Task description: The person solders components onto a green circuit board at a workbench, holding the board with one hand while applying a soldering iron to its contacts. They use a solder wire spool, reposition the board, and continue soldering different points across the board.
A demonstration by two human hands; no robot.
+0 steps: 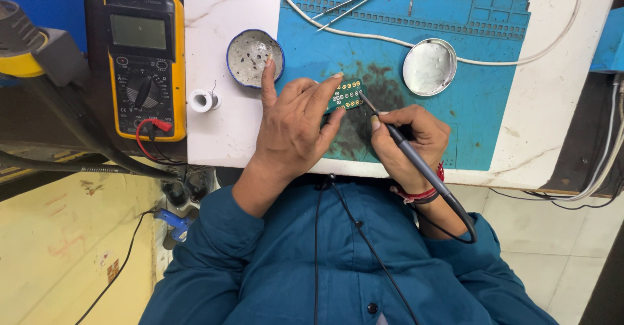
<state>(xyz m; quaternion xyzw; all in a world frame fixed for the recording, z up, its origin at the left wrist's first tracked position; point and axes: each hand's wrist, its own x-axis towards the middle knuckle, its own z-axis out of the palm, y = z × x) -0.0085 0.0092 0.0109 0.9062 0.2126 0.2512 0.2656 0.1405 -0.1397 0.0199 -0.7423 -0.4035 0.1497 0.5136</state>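
Small green circuit board (346, 95) with rows of gold pads, lying on the blue work mat (494, 123) just above a dark scorched patch, roughly centre of the bench. Left hand (292, 127) pinning it: middle finger and thumb pinched narrow on the board's left edge, index finger stretched straight toward 11 o'clock, tip touching the rim of the round blue-rimmed tin (255, 57). Right hand (409, 140) wrapped in a pen grip around a slim grey soldering iron (406, 149), tip resting at the board's right edge, at 3 o'clock from the pads; cable trailing off toward 5 o'clock over the wrist. Judged: board very light, stiff, thin, prone to skate on the mat under any sideways push from the tip, hence hold by the bare edges only, away from the gold pads and away from the hot side. Likely brittle at corners, pads easy to lift if overheated. Iron rigid, light, safe only at the grey handle. Nearby: tweezers (361, 0) at 12 o'clock from the board, shallow round metal lid (429, 67) at 2 o'clock, small solder spool (203, 100) at 9 o'clock on the white tabletop, yellow multimeter (144, 62) beyond it, white cable (552, 49) looping across the top of the mat.
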